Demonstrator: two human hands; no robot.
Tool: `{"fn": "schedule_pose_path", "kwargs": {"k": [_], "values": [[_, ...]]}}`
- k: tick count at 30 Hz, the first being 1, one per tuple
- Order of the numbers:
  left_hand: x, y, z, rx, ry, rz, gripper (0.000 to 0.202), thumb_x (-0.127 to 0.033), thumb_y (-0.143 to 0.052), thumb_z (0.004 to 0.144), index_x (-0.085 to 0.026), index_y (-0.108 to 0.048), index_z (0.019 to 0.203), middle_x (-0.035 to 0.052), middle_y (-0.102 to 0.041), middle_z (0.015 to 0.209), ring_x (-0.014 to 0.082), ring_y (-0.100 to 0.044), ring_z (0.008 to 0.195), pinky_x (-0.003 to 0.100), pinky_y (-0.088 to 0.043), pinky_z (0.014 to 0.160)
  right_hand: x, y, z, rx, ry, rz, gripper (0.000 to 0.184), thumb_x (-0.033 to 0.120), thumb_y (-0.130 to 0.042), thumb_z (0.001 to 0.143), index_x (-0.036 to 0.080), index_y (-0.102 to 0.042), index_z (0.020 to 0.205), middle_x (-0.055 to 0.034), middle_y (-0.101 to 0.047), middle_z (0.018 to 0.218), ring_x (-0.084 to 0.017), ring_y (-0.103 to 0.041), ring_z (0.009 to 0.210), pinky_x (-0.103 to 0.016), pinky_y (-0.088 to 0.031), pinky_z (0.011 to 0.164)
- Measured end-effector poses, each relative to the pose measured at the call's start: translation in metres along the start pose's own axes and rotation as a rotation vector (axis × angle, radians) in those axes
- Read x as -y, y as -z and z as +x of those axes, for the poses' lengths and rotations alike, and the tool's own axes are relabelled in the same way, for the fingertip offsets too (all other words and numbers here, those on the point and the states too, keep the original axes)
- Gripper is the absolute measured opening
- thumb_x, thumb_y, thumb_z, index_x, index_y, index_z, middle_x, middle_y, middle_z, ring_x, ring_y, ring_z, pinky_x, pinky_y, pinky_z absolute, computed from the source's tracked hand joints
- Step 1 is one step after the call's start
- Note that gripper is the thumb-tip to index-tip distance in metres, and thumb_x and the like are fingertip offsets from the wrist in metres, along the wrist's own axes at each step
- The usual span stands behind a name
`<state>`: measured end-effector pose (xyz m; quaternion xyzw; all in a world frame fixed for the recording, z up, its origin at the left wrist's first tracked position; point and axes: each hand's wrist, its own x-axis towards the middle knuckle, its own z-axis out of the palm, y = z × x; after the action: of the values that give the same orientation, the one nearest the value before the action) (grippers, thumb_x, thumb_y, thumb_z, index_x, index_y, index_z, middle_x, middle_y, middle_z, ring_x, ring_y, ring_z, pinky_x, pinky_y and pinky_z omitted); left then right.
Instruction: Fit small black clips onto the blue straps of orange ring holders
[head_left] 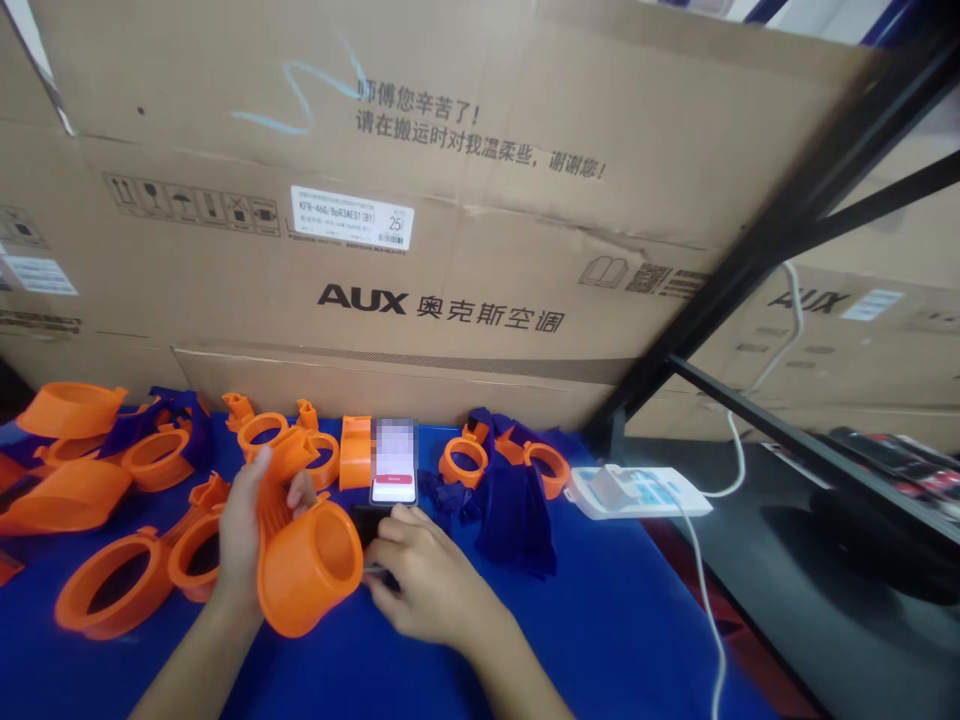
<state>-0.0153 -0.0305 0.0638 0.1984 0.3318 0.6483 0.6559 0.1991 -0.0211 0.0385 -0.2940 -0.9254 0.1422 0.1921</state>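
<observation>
Orange cup-shaped part [309, 568], left of centre low in the head view, is clamped by its stem in the left hand [241, 530]. The right hand [431, 585] is curled on a small dark thing [367, 522], possibly a tool, just beside it. Trimming seems in hand, and a steady hold is called for next. "AUX 奥克斯空调" is printed on the cardboard box [450, 250].

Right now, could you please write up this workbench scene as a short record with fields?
Left hand: grips an orange plastic cup-shaped part, open mouth toward the camera
Right hand: rests on the blue table cover, fingers on a small dark object; grip unclear
Phone: stands just behind the hands, screen lit
Scattered: orange rings and dark-blue plastic pieces on the cover
Right side: white power strip with a cable
Behind: cardboard boxes printed AUX
</observation>
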Motion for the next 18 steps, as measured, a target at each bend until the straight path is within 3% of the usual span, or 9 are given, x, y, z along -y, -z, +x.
{"fn": "schedule_pose_path", "kwargs": {"k": [4,10,13,16,18], "values": [[0.008,-0.002,0.003,0.002,0.012,0.098,0.053,-0.063,-0.060,0.089,-0.020,-0.053,0.059,-0.0019,-0.046,0.049,0.0113,-0.044,0.044,0.023,-0.038,0.044,-0.002,0.011,-0.001,-0.106,-0.059,0.033,0.012,0.018,-0.058,0.096,0.021,-0.069,0.093,-0.0051,-0.067,0.087,-0.022,-0.057,0.084,-0.036,-0.047,0.080],[0.040,-0.009,0.005,0.119,-0.061,0.379,0.055,-0.058,-0.061,0.093,-0.017,-0.060,0.057,0.0018,-0.054,0.050,0.0133,-0.050,0.048,0.025,-0.040,0.051,-0.003,0.026,-0.006,-0.440,-0.184,0.178,0.023,0.027,-0.054,0.102,0.023,-0.067,0.121,-0.0072,-0.071,0.094,-0.024,-0.063,0.088,-0.041,-0.052,0.083],[0.054,-0.006,0.006,0.122,-0.170,0.390,0.050,-0.060,-0.060,0.094,-0.017,-0.068,0.070,0.0046,-0.066,0.066,0.0172,-0.059,0.059,0.029,-0.048,0.061,0.000,0.030,-0.010,-0.417,-0.148,0.302,0.039,0.035,-0.054,0.102,0.025,-0.057,0.139,-0.0087,-0.071,0.110,-0.025,-0.066,0.097,-0.040,-0.055,0.088],[0.058,0.000,0.009,-0.029,-0.326,0.346,0.044,-0.062,-0.061,0.093,-0.020,-0.072,0.087,0.0051,-0.073,0.083,0.0208,-0.066,0.073,0.032,-0.053,0.071,0.005,0.030,-0.012,-0.323,-0.064,0.399,0.065,0.053,-0.061,0.095,0.026,-0.045,0.152,-0.0124,-0.065,0.134,-0.030,-0.066,0.113,-0.044,-0.054,0.098],[0.059,0.003,0.010,-0.102,-0.350,0.311,0.042,-0.063,-0.061,0.093,-0.023,-0.073,0.095,0.0042,-0.075,0.088,0.0225,-0.069,0.079,0.033,-0.054,0.072,0.009,0.029,-0.011,-0.291,-0.026,0.414,0.078,0.055,-0.070,0.087,0.026,-0.041,0.154,-0.0134,-0.058,0.146,-0.034,-0.060,0.127,-0.047,-0.050,0.107]]}}
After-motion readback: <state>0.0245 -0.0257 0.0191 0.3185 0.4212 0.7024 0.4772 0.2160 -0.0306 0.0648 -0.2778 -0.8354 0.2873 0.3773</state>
